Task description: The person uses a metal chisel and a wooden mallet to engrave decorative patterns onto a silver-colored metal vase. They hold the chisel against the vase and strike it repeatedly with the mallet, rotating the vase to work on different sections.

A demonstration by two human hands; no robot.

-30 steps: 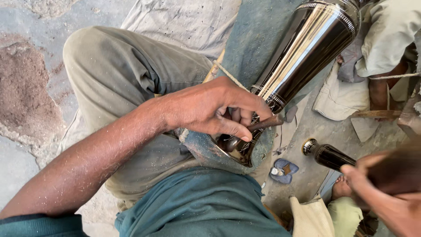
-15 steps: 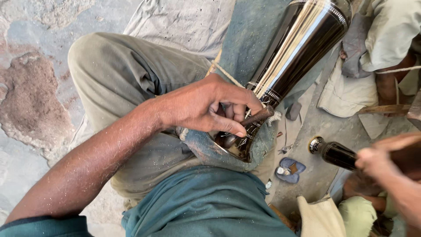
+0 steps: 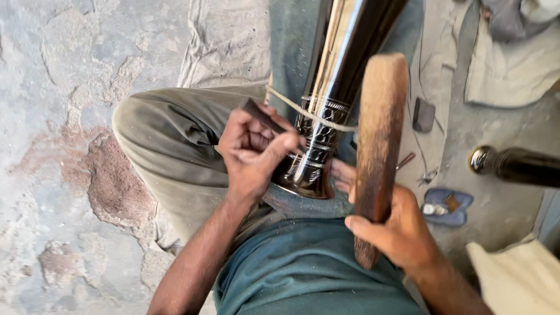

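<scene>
1. While clenched, left hand (image 3: 252, 153) fingers (image 3: 279, 146) grasping dark punch tool (image 3: 263, 117), tip set against engraved band of polished metal vessel (image 3: 326, 111).
2. Right hand (image 3: 399, 232) fingers (image 3: 363, 224) clenched around wooden mallet (image 3: 378, 146), held upright just beside vessel.
3. Vessel tilted across lap, base resting against bent knee (image 3: 169, 134), cord (image 3: 303, 109) looped over it.
4. Second dark metal piece (image 3: 516, 165) lying on floor, well apart to the right.

- Metal vase (image 3: 326, 111): tall, shiny and dark, with an engraved band near its base; it lies tilted across the lap, just right of the left hand (image 3: 254, 151).
- Chisel (image 3: 262, 116): thin dark rod gripped in the left hand, its tip against the vase's engraved band.
- Wooden mallet (image 3: 376, 146): long brown block, upright in the right hand (image 3: 402, 233).
</scene>
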